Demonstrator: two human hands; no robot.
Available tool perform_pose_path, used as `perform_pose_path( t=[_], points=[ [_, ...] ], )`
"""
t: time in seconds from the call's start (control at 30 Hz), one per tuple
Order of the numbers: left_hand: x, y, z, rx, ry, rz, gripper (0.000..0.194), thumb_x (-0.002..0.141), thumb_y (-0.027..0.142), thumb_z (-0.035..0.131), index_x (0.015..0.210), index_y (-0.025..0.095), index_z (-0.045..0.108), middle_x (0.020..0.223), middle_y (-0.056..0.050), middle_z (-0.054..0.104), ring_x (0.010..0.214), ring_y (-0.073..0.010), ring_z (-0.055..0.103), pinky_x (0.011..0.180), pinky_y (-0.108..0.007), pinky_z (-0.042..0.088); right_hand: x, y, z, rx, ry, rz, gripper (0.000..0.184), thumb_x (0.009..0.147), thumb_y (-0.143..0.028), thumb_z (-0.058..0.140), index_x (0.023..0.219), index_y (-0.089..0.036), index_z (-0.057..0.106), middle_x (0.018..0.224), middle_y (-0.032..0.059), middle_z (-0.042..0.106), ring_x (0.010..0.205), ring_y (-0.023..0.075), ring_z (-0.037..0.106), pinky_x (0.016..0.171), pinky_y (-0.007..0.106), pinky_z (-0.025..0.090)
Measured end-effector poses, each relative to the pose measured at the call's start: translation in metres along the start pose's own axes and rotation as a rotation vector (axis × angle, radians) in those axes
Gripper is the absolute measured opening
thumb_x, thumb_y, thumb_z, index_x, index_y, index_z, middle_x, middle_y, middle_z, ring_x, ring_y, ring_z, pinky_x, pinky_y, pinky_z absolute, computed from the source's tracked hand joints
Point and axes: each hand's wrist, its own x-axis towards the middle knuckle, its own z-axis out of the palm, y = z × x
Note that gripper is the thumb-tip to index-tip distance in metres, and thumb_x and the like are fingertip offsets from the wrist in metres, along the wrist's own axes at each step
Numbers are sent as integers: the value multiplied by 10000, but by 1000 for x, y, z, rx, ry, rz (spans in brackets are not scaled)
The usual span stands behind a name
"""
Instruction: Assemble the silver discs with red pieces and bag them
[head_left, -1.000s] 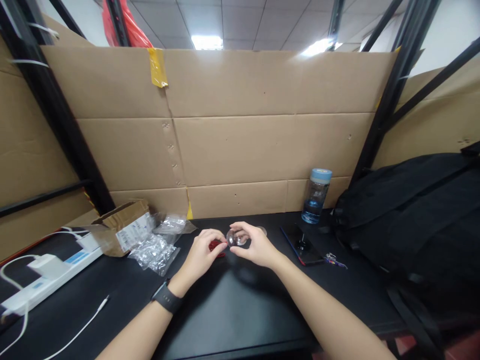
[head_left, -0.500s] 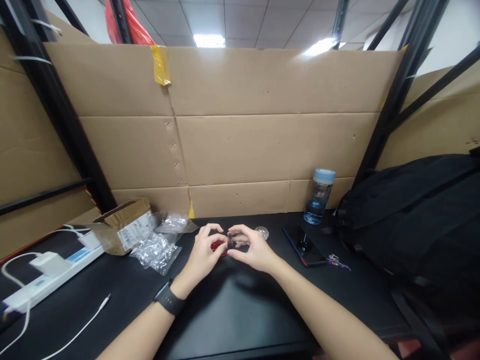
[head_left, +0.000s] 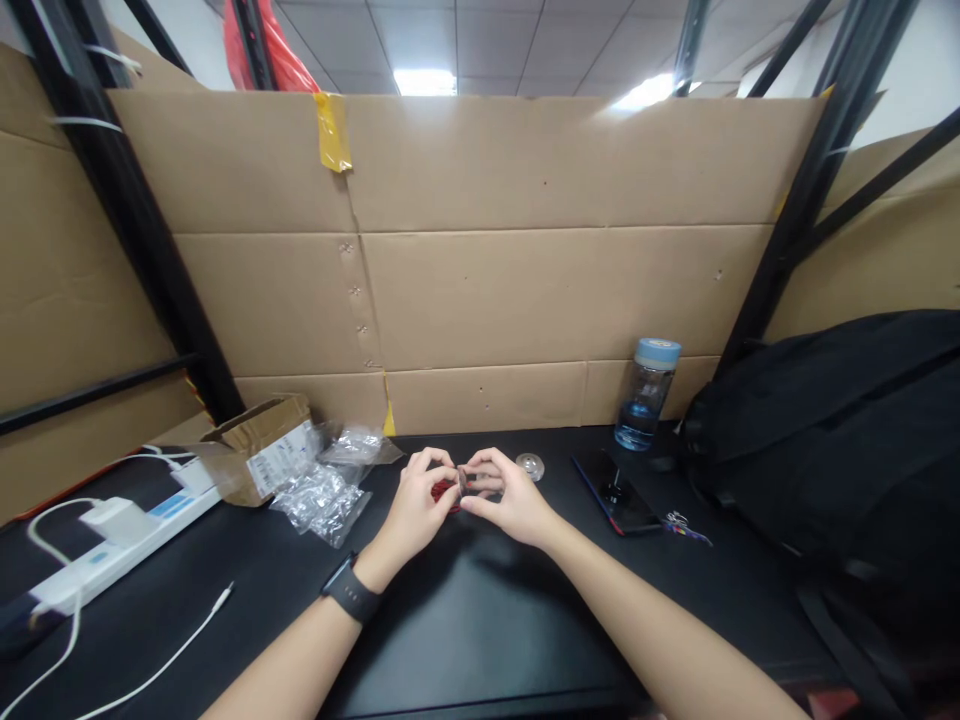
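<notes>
A makeshift work booth, office-like: cardboard (head_left: 480, 300) walls the black worktop (head_left: 465, 640) at 12 o'clock, metal posts (head_left: 142, 240) rise at 10 and 2, a panelled ceiling (head_left: 495, 50) (lights (head_left: 425, 82) on) above.

On the table (head_left: 450, 640), a box (head_left: 259, 450) is placed at the left, with packaging (head_left: 322, 500) laid beside its right side and a power strip (head_left: 131, 545) and a cable (head_left: 176, 650) set nearer the front. Right of centre a disc (head_left: 530, 466) is placed, then a phone (head_left: 616, 492), with a keychain (head_left: 686, 530) beside its near end, a bottle (head_left: 646, 395) behind and a backpack (head_left: 840, 430) farther right. The back is closed off by a cardboard panel (head_left: 480, 290).
</notes>
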Motion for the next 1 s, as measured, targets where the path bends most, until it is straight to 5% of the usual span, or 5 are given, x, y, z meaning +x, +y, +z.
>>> perform_pose_path(
  t=[0.2, 0.47, 0.8, 1.0],
  points=[
    [0, -3, 1, 11, -31, -3, 129, 892, 180, 614, 802, 220, 697, 1043, -50, 583, 1035, -245, 529, 940, -422, 420, 2, 3, -4, -108, -47, -8, 255, 869, -372, 725, 1013, -209, 592, 1122, 72, 721, 1010, 227, 727, 866, 361, 584],
    [0, -5, 2, -30, -74, 0, 118, 906, 238, 619, 818, 224, 696, 1028, -52, 602, 1020, -240, 543, 941, -410, 441, 4, -12, -17, -522, -15, -240, 35, 918, -244, 660, 921, -225, 689, 1135, 72, 681, 1071, 214, 642, 956, 369, 492],
    [0, -2, -5, 23, -72, 2, 142, 972, 261, 524, 984, 246, 664, 1063, -41, 628, 1055, -234, 568, 954, -405, 422, 0, -6, -25, -753, -100, -229, 61, 931, -177, 624, 885, -207, 650, 1180, 80, 612, 1121, 237, 556, 1020, 409, 442],
    [-2, -3, -8, 84, -206, 126, 295, 895, 144, 528, 1012, 319, 735, 1200, -18, 671, 1182, -248, 557, 992, -435, 386, 1, -1, -32, -785, -117, -185, 63, 942, -174, 608, 895, -192, 646, 1180, 88, 601, 1119, 233, 546, 1026, 412, 438]
  ],
)
